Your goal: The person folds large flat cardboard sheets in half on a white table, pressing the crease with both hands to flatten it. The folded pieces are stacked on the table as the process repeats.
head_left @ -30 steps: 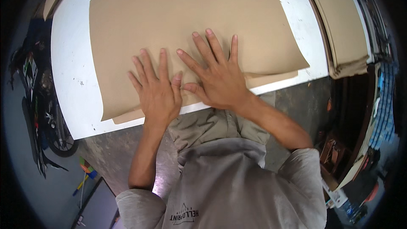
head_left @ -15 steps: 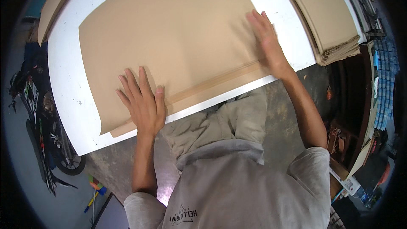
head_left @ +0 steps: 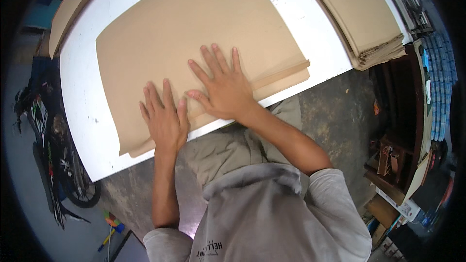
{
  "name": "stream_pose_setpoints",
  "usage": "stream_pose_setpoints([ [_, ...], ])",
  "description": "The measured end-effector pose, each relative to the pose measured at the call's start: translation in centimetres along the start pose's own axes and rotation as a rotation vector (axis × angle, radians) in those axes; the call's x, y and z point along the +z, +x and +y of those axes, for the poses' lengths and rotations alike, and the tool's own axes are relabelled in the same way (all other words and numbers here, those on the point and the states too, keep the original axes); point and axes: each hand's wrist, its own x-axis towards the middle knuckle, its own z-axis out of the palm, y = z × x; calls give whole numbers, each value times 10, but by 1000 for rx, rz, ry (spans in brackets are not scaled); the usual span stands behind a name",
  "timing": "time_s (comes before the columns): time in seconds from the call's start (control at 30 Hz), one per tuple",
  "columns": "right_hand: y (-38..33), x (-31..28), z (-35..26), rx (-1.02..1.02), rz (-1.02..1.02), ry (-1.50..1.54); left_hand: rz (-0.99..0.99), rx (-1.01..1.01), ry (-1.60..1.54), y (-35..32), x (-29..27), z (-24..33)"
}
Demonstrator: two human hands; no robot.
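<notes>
A large sheet of brown paper (head_left: 194,24) lies on the white tabletop (head_left: 82,131), with a folded strip (head_left: 281,73) along its near edge. My left hand (head_left: 166,121) rests flat on the near left part of the sheet, fingers spread. To its right, my right hand (head_left: 223,87) lies palm down across the near edge, fingers apart and pointing away from me. Part of the strip is covered by both hands. Neither hand grips anything.
A thick stack of folded brown paper (head_left: 357,14) sits at the table's right end. Another brown piece (head_left: 73,9) lies at the far left. A motorbike (head_left: 48,150) stands left of the table, and a dark wooden cabinet (head_left: 398,116) is on the right.
My right hand has moved left from the sheet's right edge to near my left hand and now lies on the paper. My left hand stays in place on the sheet.
</notes>
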Motion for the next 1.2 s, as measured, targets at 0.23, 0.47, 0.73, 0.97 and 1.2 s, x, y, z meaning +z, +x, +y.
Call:
stream_pose_setpoints([
  [0.23,16,-24,-4,-28,-147,-146,70,141,129,6,-31,-53],
  [0.47,30,-6,-32,65,-122,-252,263,214,-250,1,0,-69],
  [0.73,20,-3,-23,23,-51,-182,142,-193,204,-18,-23,-129],
  [0.97,25,-8,-26,-4,-42,-43,253,-208,-96,-19,-4,-155],
  [1.2,-44,-65,-9,-163,5,99,271,228,-151,-60,-30,-109],
])
